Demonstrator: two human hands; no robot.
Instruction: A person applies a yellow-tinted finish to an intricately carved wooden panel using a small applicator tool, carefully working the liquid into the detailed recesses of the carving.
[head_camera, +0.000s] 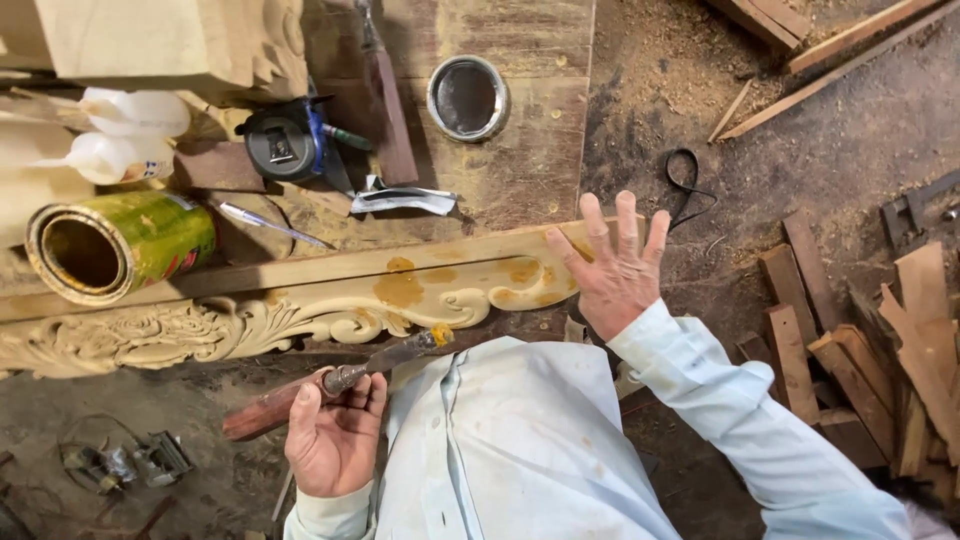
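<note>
A long carved wooden moulding (300, 305) with flowers and scrolls lies across the workbench, marked by yellow glue patches (400, 290). My left hand (335, 440) is palm up below it, gripping a flat-bladed tool (330, 385) by its reddish wooden handle. The blade tip carries a dab of yellow glue and sits at the moulding's lower edge. My right hand (615, 265) is spread open, fingers apart, over the right end of the moulding, holding nothing. My pale shirt fills the bottom centre.
A green and gold tin (120, 245) lies on its side at the left, beside white plastic bottles (125, 135) and a tape measure (285, 140). A round metal tin (467, 97) sits on the board behind. Wood offcuts (860, 350) pile up at the right; a black cord (685, 185) lies on the sawdust-covered floor.
</note>
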